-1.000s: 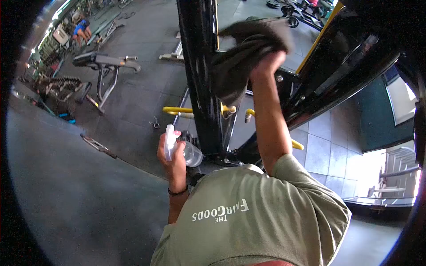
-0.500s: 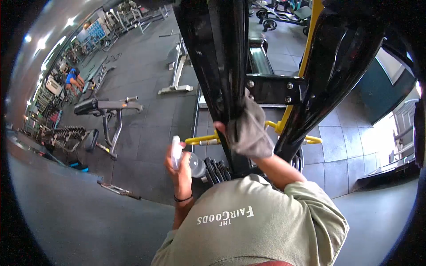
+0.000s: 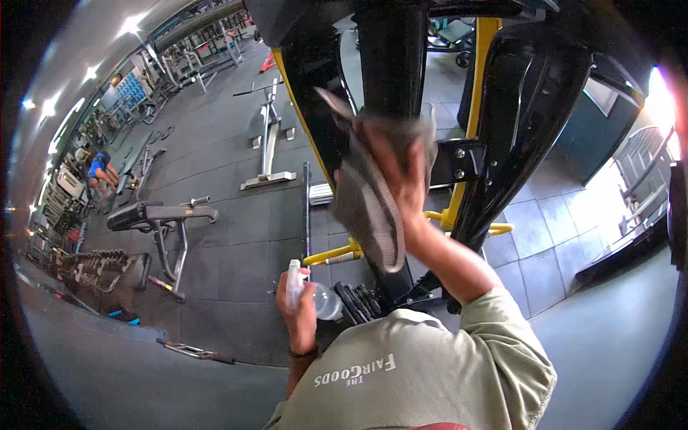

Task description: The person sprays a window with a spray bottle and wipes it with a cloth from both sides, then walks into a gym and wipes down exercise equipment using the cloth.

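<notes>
A clear spray bottle [image 3: 327, 302] with a white trigger head is gripped in my left hand [image 3: 299, 309], low at the centre-left. My right hand [image 3: 398, 175] holds a dark grey cloth [image 3: 365, 208] against or just in front of the black upright [image 3: 390, 64] of a gym machine. The cloth hangs down to the left of my wrist, and its upper part is blurred by motion. Behind it a yellow handle [image 3: 333, 256] sticks out from the machine.
A slanting black beam [image 3: 530, 129] and a bolted black plate [image 3: 453, 162] are right of the upright. Weight plates [image 3: 357, 302] lie low beside the bottle. At the left are a bench [image 3: 168, 215], a dumbbell rack [image 3: 104, 269] and a distant person in blue [image 3: 102, 169].
The cloth and my right hand moved down the machine, then back up along the upright. The view has shifted, showing more of the room on the left. My left hand keeps the bottle.
</notes>
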A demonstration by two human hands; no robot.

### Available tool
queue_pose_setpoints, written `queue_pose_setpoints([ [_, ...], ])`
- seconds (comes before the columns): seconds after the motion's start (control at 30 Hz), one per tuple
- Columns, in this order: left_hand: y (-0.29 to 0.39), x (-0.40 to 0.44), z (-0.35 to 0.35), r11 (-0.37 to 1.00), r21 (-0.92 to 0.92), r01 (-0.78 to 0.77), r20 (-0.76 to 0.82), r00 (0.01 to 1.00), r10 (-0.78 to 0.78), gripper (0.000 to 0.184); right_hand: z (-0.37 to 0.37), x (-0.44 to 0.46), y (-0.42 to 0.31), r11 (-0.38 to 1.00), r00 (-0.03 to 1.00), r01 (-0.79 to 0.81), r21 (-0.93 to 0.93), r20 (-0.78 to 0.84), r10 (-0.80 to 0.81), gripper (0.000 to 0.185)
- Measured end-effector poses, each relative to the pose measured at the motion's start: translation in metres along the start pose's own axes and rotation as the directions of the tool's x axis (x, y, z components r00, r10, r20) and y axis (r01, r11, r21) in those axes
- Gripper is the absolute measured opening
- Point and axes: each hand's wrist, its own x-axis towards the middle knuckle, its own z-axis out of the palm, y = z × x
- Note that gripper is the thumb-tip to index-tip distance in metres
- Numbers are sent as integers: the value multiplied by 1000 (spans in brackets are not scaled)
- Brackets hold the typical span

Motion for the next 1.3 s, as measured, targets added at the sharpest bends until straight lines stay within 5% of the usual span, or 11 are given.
queue_pose_setpoints([
  [0.07, -4, -2, -9, 999, 33, -30, -23, 999, 31, 18, 19, -51, -19, 942, 967, 249, -226, 112, -229, 65],
  [0.17, -6, 1, -20, 992, 94, -80, -66, 994, 86, 20, 3, -40, 9, 878, 871, 475, -52, 173, -460, 52],
  [0.47, -9, -7, -6, 998, 15, -61, -176, 982, 63, 24, -46, 81, 83, 890, 895, 144, 433, -440, 69, 78],
  [0.57, -4, -17, 4, 996, -75, -51, -200, 979, 35, 23, 17, -1, 28, 395, 870, -45, 918, -158, 467, 57],
  [0.63, -7, -17, 8, 996, -3, -95, -184, 979, 92, 22, 114, -111, -15, 156, 888, -336, 929, 257, 380, 44],
  [0.73, 5, -22, 24, 997, -16, -73, -210, 975, 68, 24, 114, -152, -8, -444, 797, -411, 796, 551, 249, 44],
  [0.83, 5, -23, 40, 991, 13, -131, -268, 955, 130, 26, 115, -104, 38, -932, 667, -337, 136, 733, -134, 57],
  [0.9, 3, -31, 48, 988, 62, -145, -302, 940, 157, 27, 103, -35, 63, -941, 765, -306, 142, 625, -154, 66],
  [0.93, 4, -36, 49, 988, 75, -134, -268, 952, 149, 28, 82, 5, 71, -888, 884, -229, 400, 468, -17, 64],
  [1.07, 1, -46, 55, 993, 109, -54, -275, 958, 82, 29, 81, 49, 58, -919, 884, -258, 299, 457, -100, 62],
  [1.3, 4, -65, 63, 999, 27, -42, -390, 919, 49, 37, 101, -114, -7, -812, 713, -475, 339, 689, -130, 68],
])
